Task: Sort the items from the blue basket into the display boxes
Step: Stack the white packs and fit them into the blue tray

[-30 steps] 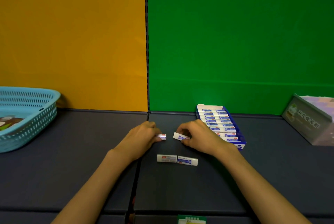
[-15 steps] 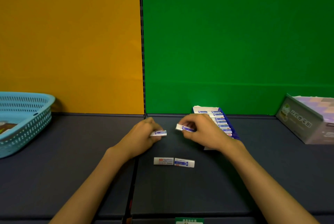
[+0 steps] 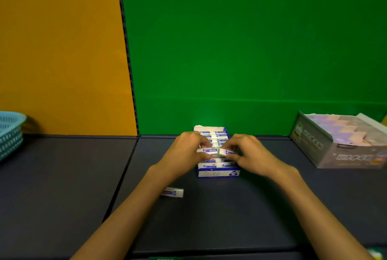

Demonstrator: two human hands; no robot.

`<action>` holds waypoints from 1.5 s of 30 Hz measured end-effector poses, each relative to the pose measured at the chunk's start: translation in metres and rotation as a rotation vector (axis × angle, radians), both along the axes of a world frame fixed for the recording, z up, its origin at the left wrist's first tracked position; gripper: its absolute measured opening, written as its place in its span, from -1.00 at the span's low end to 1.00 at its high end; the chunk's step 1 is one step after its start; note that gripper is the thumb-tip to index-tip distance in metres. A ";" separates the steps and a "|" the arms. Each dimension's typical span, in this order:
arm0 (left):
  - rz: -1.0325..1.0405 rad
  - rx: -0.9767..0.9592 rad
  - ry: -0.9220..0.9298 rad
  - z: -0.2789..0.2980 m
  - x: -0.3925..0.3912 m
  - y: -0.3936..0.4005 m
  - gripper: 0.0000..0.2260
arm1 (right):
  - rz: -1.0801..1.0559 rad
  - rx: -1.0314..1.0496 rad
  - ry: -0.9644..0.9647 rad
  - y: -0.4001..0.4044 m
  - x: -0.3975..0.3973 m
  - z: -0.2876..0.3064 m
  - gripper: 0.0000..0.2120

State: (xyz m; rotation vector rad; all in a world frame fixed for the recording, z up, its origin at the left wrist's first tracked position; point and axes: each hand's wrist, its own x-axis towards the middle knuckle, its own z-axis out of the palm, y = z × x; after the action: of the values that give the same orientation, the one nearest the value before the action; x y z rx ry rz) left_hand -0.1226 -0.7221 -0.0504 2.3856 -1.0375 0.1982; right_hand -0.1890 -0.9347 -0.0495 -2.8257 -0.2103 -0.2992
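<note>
1. Over the blue display box [image 3: 217, 172] at mid-table, the left hand [image 3: 186, 152] and right hand [image 3: 250, 154] each pinch one small eraser: the left fingers [image 3: 204, 144] hold the left eraser [image 3: 207, 151] by its long edges, and the right fingers [image 3: 229, 147] hold the right eraser [image 3: 226, 152] the same way.
2. Both erasers hang just above the rows already packed in the box, close to its near end.
3. These sleeved blocks look light, stiff and small; by appearance a thumb-and-finger pinch across the long sides is enough, and the paper sleeve should give grip rather than slip.
4. Little risk of breakage is apparent; the harder part is likely to be seating each piece flat in a tight row.
5. One loose eraser [image 3: 172, 192] lies on the table [image 3: 230, 217] near the left forearm, well short of the box.
6. Part of the blue basket [image 3: 10, 132] shows at the far left edge; its contents are out of view.
7. A grey box [image 3: 335, 148] of pastel items stands at the right.
8. Dark matte panels form the table, backed by an orange wall [image 3: 62, 50] and a green wall [image 3: 251, 50].
</note>
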 end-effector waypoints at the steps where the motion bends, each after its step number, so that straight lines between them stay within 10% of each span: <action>1: 0.000 0.028 -0.003 -0.002 -0.001 -0.005 -0.70 | 0.010 -0.003 0.008 -0.001 0.000 -0.002 -0.79; 17: 0.125 0.221 -0.078 -0.020 -0.001 -0.022 -0.68 | 0.096 -0.011 0.020 -0.004 0.009 -0.017 -0.71; 34: 0.060 0.025 -0.065 -0.017 0.004 0.011 -0.71 | 0.141 0.079 -0.101 0.011 0.007 -0.013 -0.86; 45: 0.110 0.132 0.235 -0.025 -0.006 0.118 -0.59 | 0.392 0.060 -0.069 0.103 0.012 -0.024 -0.79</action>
State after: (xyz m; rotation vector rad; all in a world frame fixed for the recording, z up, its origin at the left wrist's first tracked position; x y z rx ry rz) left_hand -0.1285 -0.6041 -0.0751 2.5135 -0.8338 -0.1133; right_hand -0.1770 -0.8312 -0.0733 -2.6404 -0.7430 -0.3071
